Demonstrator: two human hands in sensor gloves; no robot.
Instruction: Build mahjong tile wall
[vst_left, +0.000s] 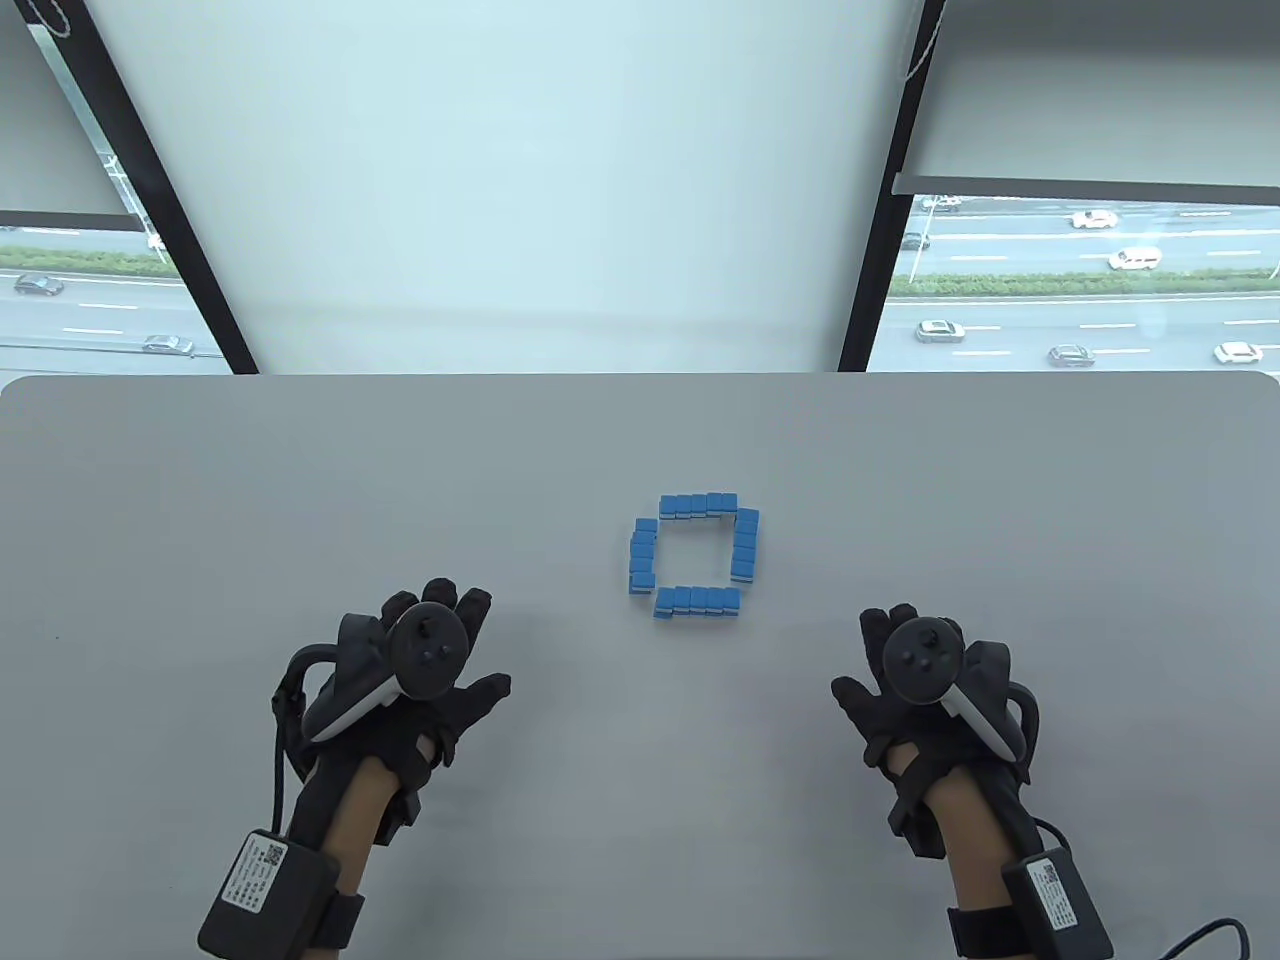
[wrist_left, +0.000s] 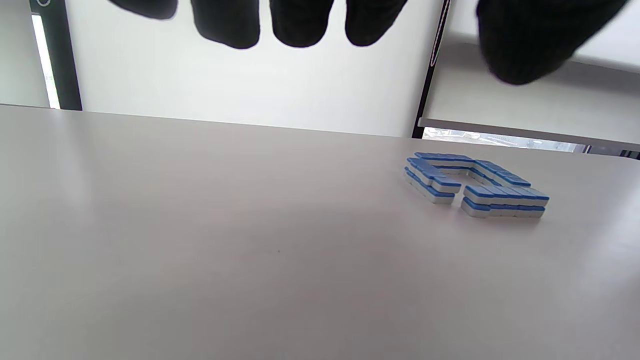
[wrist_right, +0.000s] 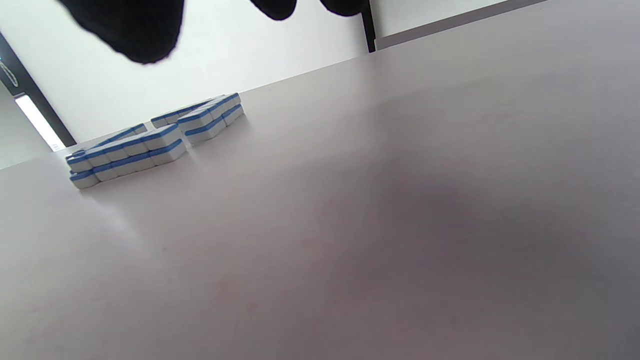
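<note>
A square wall of blue-backed mahjong tiles (vst_left: 695, 555) stands at the middle of the grey table (vst_left: 200, 480), two tiles high, with small gaps at its corners. It also shows in the left wrist view (wrist_left: 475, 185) and the right wrist view (wrist_right: 150, 140). My left hand (vst_left: 430, 650) lies spread and empty over the table, to the left of and nearer than the wall. My right hand (vst_left: 915, 660) lies spread and empty to the right of and nearer than the wall. Neither hand touches a tile.
The table's far edge (vst_left: 640, 376) runs in front of a window with dark frames (vst_left: 170, 210). A cable (vst_left: 1200, 935) trails from my right wrist at the bottom right.
</note>
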